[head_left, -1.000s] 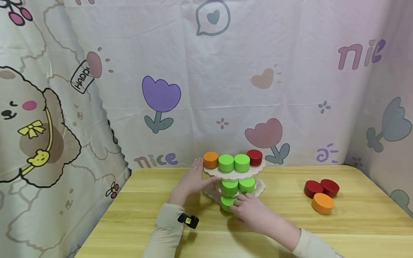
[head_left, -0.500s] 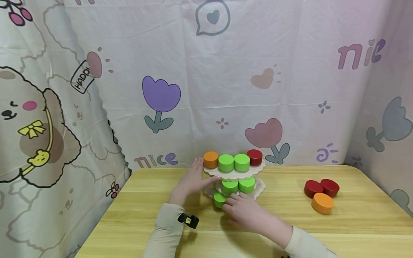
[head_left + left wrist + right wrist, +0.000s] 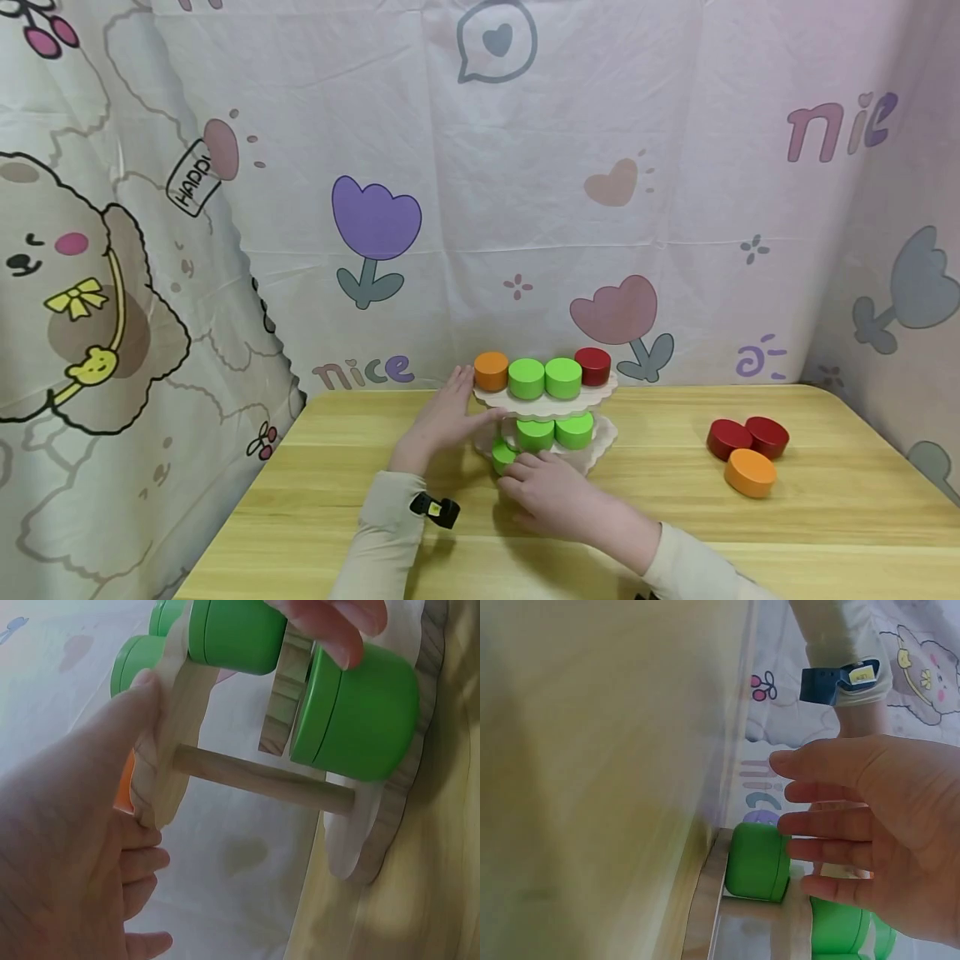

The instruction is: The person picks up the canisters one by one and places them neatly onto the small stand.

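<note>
A wooden stand with scalloped tiers carries several round toy blocks. My left hand point(image 3: 442, 422) rests against the left end of its top tier point(image 3: 543, 406). Its thumb lies along the front rim, its fingers stretched beside the orange block point(image 3: 491, 372). Two green blocks point(image 3: 563, 378) and a red block point(image 3: 592, 367) share that tier, and two green blocks point(image 3: 536, 434) sit on the middle one. My right hand point(image 3: 551, 498) reaches low at the front, fingers extended, fingertips touching a green block point(image 3: 367, 712) on the bottom tier. In the head view that block is partly hidden behind it.
Two red blocks point(image 3: 729, 439) and an orange block point(image 3: 751, 472) stand together on the wooden table point(image 3: 840, 525) to the right. A patterned cloth point(image 3: 517, 167) hangs behind and at the sides. A round post point(image 3: 262, 780) joins the stand's tiers.
My right hand has slid leftward along the front of the bottom tier, and the green block at its fingertips has moved left and slightly back. My left hand has stayed in place.
</note>
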